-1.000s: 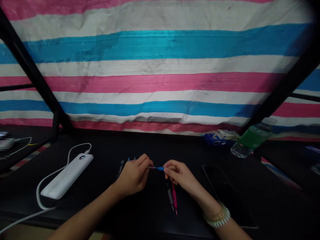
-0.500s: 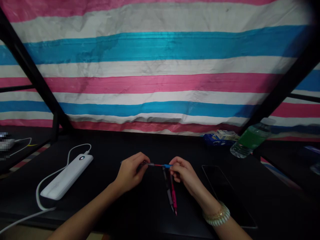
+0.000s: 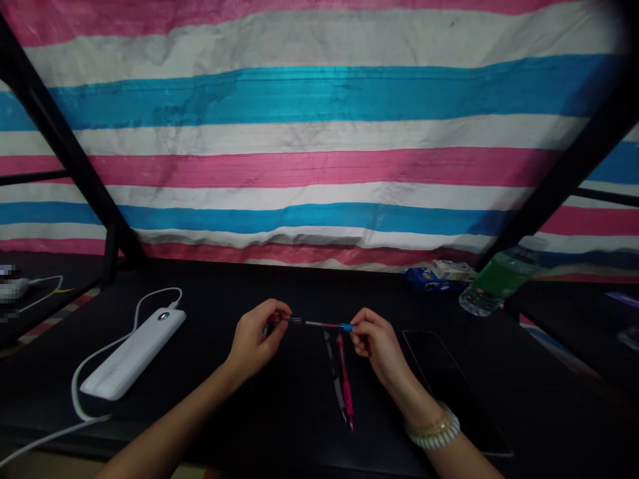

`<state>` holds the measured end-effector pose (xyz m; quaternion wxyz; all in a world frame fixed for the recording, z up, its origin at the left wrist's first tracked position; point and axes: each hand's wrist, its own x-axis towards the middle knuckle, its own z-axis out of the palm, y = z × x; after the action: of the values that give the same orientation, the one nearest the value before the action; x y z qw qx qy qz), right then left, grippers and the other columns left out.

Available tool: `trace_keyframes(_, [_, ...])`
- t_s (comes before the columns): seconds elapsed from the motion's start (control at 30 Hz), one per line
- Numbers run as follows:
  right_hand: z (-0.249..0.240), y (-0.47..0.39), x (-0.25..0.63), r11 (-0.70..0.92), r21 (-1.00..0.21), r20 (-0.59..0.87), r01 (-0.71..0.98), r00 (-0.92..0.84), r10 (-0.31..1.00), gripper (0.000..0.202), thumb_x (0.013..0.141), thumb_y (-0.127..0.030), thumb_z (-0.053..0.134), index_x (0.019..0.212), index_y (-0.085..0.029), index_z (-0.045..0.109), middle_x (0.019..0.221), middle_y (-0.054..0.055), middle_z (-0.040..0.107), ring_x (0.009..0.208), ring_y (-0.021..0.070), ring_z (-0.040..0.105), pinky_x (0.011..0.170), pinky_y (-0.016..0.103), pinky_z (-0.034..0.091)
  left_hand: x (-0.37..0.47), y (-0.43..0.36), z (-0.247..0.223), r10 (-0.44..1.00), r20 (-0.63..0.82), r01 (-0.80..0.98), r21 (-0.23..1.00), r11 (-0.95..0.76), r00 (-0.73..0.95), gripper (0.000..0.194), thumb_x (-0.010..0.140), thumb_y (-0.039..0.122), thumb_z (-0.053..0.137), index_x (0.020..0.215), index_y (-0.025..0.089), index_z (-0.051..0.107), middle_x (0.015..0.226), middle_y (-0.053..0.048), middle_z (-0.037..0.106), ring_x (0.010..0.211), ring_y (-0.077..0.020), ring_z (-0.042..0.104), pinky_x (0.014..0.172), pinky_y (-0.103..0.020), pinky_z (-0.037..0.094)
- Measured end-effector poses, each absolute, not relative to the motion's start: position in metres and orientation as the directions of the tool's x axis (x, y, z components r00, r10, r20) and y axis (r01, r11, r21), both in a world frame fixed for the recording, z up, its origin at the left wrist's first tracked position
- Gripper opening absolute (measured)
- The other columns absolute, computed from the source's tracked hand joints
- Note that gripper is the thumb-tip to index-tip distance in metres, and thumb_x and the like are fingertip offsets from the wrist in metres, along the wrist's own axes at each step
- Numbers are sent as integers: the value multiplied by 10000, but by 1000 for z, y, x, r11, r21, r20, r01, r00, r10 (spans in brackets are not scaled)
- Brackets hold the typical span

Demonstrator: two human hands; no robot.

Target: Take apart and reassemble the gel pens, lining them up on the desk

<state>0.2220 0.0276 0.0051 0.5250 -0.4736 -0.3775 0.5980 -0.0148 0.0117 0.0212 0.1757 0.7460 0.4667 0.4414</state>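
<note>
My left hand (image 3: 259, 338) is closed in a pinch on a clear pen barrel (image 3: 295, 320), whose open end points right. My right hand (image 3: 373, 339) pinches the blue end of a thin pen refill (image 3: 324, 324) with red ink showing in it. A small gap separates the refill's pale left end from the barrel. Just below, a grey pen (image 3: 335, 379) and a pink pen (image 3: 346, 386) lie side by side on the black table (image 3: 279, 419). The fingers hide the far end of the barrel.
A white power bank (image 3: 134, 352) with a white cable lies at left. At right are a dark phone (image 3: 449, 379), a green-labelled water bottle (image 3: 499, 279) and a blue packet (image 3: 429, 279). Black posts and a striped sheet (image 3: 309, 133) stand behind.
The refill and the barrel have come apart. My right hand has moved slightly right with the refill, and my left hand slightly left and up with the barrel.
</note>
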Motion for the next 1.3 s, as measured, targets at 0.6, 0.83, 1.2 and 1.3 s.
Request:
trace_keyframes(0.6, [4,26,222,-104,-962,-113,-253,21,993,56,528,-193,523,582,-197,510,410,-50,456,393,80,320,395,201,164,-15,12,15,849,485,504,690,-519,210,151,820,143,545,949,195,604,854,-16,670,754,-153,636,712,-282,506])
trace_keyframes(0.83, [2,26,222,-88,-970,-93,-227,10,996,49,550,-191,529,595,-195,513,424,-51,461,401,82,330,402,204,169,-10,9,18,831,499,495,671,-551,248,144,830,143,552,954,197,602,857,-16,665,745,-140,628,683,-257,498])
trace_keyframes(1.2, [6,14,211,357,-899,321,252,-174,931,64,815,-238,592,876,-225,605,824,18,608,671,159,591,533,237,429,-8,11,16,802,536,494,639,-590,265,77,864,189,584,930,192,623,857,-23,680,737,-136,630,693,-258,503])
trace_keyframes(1.3, [4,15,211,367,-889,325,273,-187,927,77,851,-209,560,915,-231,595,855,25,642,727,177,631,565,246,454,-8,11,15,802,539,488,644,-589,258,82,865,187,590,935,188,631,867,-33,688,745,-145,637,700,-270,506])
